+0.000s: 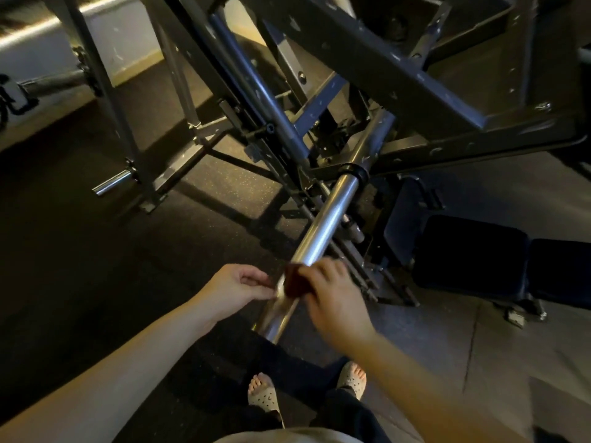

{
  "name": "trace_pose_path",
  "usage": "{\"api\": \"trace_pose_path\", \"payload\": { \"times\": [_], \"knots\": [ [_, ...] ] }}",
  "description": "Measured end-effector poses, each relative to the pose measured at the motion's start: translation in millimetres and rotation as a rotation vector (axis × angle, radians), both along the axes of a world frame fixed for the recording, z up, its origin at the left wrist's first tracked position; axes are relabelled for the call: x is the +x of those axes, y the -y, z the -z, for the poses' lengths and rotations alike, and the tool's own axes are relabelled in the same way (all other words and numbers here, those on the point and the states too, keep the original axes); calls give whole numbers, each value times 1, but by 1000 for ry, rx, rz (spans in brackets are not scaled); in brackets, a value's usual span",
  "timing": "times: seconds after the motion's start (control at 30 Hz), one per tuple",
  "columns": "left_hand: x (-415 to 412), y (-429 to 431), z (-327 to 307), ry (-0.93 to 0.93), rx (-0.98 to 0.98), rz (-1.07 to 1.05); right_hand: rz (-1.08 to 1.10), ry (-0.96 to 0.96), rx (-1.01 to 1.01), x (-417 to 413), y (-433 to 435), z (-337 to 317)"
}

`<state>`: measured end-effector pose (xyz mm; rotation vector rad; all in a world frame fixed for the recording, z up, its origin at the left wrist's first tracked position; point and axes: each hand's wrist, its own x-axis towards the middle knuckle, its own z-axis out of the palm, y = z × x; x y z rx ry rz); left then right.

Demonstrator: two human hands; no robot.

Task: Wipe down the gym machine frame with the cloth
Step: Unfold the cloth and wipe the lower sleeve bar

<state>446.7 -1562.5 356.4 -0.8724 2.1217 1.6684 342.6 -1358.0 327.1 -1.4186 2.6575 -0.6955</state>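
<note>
Dark rubber floor (96,251) fills the room, and the light is dim and yellow. From 10 to 2 o'clock stands the grey machine frame (367,52), with many scratches in its paint. A shiny steel bar (326,219) comes out of the frame and runs down toward the person, ending near the center. At 3 o'clock is a dark padded seat (473,257). At 6 o'clock I see two feet in pale sandals (263,398).

The cloth (294,282), small and dark red, lies on the bar close to its free end, a little below the center. The right hand (335,298) holds it there: its grip is curled over the cloth and presses it against the metal. The left hand (233,289) is at the other side of the bar, with fingers curled toward the thumb. I cannot tell if this grip pinches the edge of the cloth, touches the bar, or holds nothing.

I judge that the wiping of the bar is in hand, near its end. The next move probably calls for sliding the cloth along the bar toward 1 o'clock with steady pressure. After that the painted beams of the frame wait for the same work.
</note>
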Motion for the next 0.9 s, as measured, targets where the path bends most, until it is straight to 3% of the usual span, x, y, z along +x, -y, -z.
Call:
{"api": "trace_pose_path", "payload": {
  "times": [0.13,0.3,0.37,0.57,0.67,0.9],
  "knots": [
    [-30,-14,3,-18,-115,21,456,232,-192,-101,21,8],
    [-61,-22,17,1,-320,43,712,492,-369,-169,43,4],
    [-70,-26,18,4,-375,43,685,494,-378,-152,38,5],
    [-114,-33,7,9,-433,2,321,633,-228,-137,-23,13],
    [-140,-42,0,11,-451,-43,464,765,-387,-176,-36,6],
    [-192,-65,-3,-33,-525,-176,554,724,-480,-251,-4,-22]
  ]
}}
